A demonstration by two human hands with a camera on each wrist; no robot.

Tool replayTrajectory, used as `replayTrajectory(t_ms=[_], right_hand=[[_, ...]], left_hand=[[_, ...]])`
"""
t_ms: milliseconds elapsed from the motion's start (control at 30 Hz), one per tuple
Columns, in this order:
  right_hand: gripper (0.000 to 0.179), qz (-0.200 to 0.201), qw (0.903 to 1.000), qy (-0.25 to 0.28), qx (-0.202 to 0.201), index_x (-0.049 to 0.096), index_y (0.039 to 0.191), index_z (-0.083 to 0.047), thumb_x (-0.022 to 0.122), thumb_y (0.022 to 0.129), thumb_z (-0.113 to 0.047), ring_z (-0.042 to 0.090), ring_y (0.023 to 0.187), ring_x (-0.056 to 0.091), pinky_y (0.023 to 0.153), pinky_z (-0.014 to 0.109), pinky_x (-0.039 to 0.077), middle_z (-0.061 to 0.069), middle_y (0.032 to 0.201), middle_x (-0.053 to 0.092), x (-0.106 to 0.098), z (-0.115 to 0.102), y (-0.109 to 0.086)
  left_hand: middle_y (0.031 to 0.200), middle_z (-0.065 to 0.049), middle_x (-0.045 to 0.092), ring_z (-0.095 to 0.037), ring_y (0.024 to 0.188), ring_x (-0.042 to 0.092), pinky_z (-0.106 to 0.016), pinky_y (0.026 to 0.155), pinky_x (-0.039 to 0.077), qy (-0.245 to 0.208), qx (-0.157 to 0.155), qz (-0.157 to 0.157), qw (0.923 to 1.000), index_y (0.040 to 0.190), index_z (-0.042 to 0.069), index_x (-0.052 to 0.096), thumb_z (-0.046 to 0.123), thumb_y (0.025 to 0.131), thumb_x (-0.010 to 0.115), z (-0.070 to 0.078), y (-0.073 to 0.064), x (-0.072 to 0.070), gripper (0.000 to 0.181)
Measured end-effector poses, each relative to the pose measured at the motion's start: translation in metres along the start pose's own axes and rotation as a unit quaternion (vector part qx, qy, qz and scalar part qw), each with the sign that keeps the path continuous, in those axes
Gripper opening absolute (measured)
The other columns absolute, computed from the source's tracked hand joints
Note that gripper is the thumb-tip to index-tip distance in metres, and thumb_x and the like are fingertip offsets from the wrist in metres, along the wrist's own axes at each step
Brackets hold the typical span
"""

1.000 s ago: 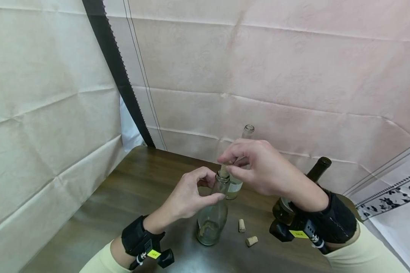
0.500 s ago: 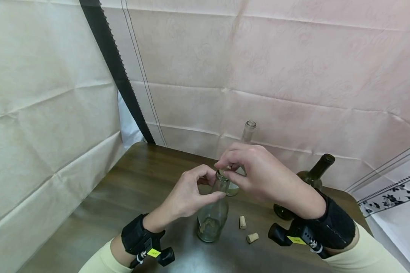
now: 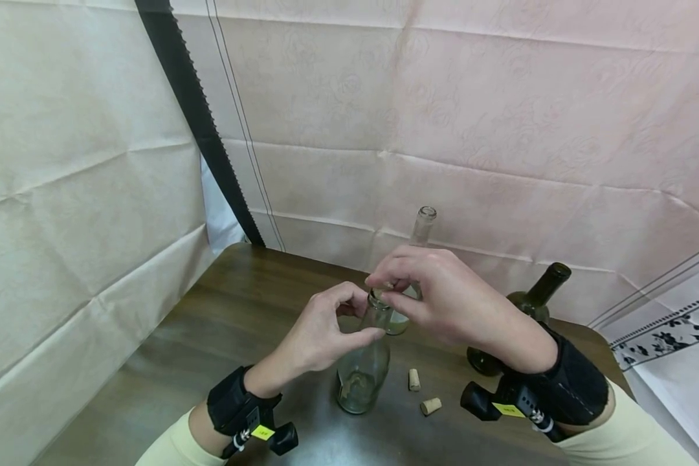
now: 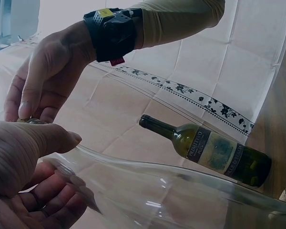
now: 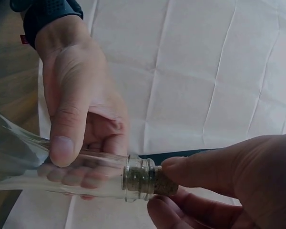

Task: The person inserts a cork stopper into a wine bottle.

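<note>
A clear glass bottle (image 3: 362,378) stands upright on the table, and my left hand (image 3: 326,330) grips its neck, thumb on one side and fingers curled round the other. In the right wrist view a cork (image 5: 165,182) sits partly inside the bottle's mouth, with its outer end sticking out. My right hand (image 3: 437,285) pinches that outer end between thumb and fingers. From the head view the cork is mostly hidden behind the right fingers. Two loose corks lie right of the bottle: one cork (image 3: 414,380) upright-looking, another cork (image 3: 431,406) on its side.
Behind my right hand stands a second clear bottle (image 3: 423,226) with an uncorked mouth. A dark green wine bottle (image 3: 544,288) is at the right, partly covered by my right forearm. Pale creased cloth (image 3: 501,116) hangs behind the wooden table (image 3: 239,310).
My right hand has moved down slightly towards the bottle's mouth, and the cork stands lower in the neck than one second ago. The left hand keeps its grip. The head view has shifted a little.
</note>
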State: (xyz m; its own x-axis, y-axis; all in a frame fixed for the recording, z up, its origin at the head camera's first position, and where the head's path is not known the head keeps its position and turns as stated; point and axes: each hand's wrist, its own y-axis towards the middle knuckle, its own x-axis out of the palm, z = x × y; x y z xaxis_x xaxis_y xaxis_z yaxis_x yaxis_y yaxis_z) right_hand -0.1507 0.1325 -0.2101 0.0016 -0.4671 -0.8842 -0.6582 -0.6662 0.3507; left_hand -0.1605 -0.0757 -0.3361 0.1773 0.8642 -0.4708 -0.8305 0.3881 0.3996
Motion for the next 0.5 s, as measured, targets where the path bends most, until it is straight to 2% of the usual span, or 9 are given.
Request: replayTrajectory(t_ms=[100, 200, 300, 500], right_hand=[[0.023, 0.009, 0.9997, 0.014, 0.020, 0.078, 0.111, -0.014, 0.080, 0.090, -0.005, 0.006, 0.089, 0.070, 0.078, 0.025, 0.061, -0.003, 0.109, 0.076, -0.0025, -0.0009, -0.0005], [0.017, 0.026, 0.9988, 0.025, 0.034, 0.078, 0.103, -0.015, 0.080, 0.090, -0.004, 0.005, 0.084, 0.069, 0.075, 0.025, 0.061, -0.004, 0.101, 0.075, -0.0059, -0.0020, 0.0008], [0.015, 0.029, 0.9985, 0.028, 0.037, 0.078, 0.094, -0.017, 0.079, 0.090, -0.002, 0.004, 0.080, 0.066, 0.072, 0.024, 0.060, -0.006, 0.092, 0.072, -0.0079, -0.0022, 0.0028], [0.016, 0.017, 0.9994, 0.011, 0.029, 0.079, 0.091, -0.019, 0.080, 0.089, -0.002, 0.002, 0.077, 0.064, 0.070, 0.023, 0.058, -0.009, 0.088, 0.074, -0.0079, -0.0023, 0.0033]], left_hand=[[0.099, 0.003, 0.064, -0.016, 0.094, 0.062, -0.029, 0.093, 0.060, -0.002, -0.001, 0.001, 1.0000, 0.108, 0.017, 0.066, 0.017, 0.086, 0.086, -0.0004, -0.0004, 0.0003, 0.030], [0.099, 0.003, 0.065, -0.018, 0.095, 0.063, -0.029, 0.092, 0.060, -0.003, -0.004, 0.002, 1.0000, 0.109, 0.017, 0.066, 0.017, 0.086, 0.086, -0.0010, -0.0008, 0.0006, 0.031], [0.100, 0.003, 0.065, -0.017, 0.095, 0.063, -0.028, 0.092, 0.060, -0.003, -0.004, 0.002, 1.0000, 0.109, 0.017, 0.066, 0.017, 0.086, 0.086, -0.0010, -0.0011, 0.0011, 0.031], [0.099, 0.003, 0.064, -0.020, 0.095, 0.064, -0.028, 0.091, 0.060, -0.007, 0.003, 0.004, 1.0000, 0.108, 0.017, 0.066, 0.016, 0.085, 0.086, -0.0007, -0.0011, 0.0015, 0.030]])
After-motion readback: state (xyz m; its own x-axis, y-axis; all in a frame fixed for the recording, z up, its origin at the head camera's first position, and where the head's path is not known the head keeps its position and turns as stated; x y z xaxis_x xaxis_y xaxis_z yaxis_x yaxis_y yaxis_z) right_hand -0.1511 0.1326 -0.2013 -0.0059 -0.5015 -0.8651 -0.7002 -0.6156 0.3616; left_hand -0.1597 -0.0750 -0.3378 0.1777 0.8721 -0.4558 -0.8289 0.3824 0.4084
